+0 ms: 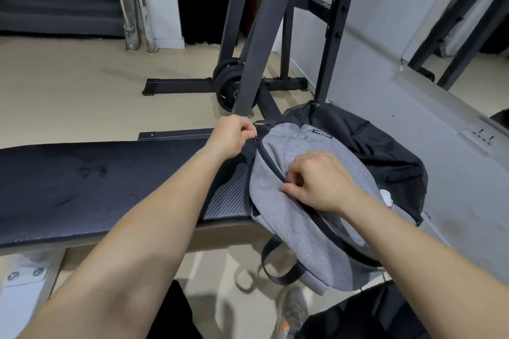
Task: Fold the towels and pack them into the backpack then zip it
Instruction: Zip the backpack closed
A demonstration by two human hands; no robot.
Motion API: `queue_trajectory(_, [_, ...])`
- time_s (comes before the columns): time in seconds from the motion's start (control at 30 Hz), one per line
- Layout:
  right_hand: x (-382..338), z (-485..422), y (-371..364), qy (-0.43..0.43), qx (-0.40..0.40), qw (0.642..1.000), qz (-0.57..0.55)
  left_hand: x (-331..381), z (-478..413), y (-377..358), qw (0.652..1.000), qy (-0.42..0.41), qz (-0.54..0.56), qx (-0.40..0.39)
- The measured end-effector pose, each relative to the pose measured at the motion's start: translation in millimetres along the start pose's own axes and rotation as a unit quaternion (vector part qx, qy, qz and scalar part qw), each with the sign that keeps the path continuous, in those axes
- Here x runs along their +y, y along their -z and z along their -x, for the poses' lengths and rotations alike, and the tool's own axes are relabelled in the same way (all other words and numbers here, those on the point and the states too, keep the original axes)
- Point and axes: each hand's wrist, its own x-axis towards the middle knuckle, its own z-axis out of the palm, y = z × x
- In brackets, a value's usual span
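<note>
Grey backpack (300, 201); label (322, 132) unreadable.

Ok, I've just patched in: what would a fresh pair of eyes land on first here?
The grey backpack lying on the right end of the black bench. The left hand pinches a zipper pull at its far edge, while the right hand pinches the zipper line mid-bag. Behind stands a black rack with weight plates.

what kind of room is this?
Most likely a small gym or home workout room: a padded bench under the backpack, a black steel rack behind it, and weight plates stored on the rack's base.
</note>
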Motion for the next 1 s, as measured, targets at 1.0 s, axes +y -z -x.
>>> queue_trajectory(1.0, [10.7, -63.2, -32.2, -0.065, 0.012, 0.993, -0.097, -30.8, -76.8, -22.0, 0.997, -0.045, -0.02, -0.054])
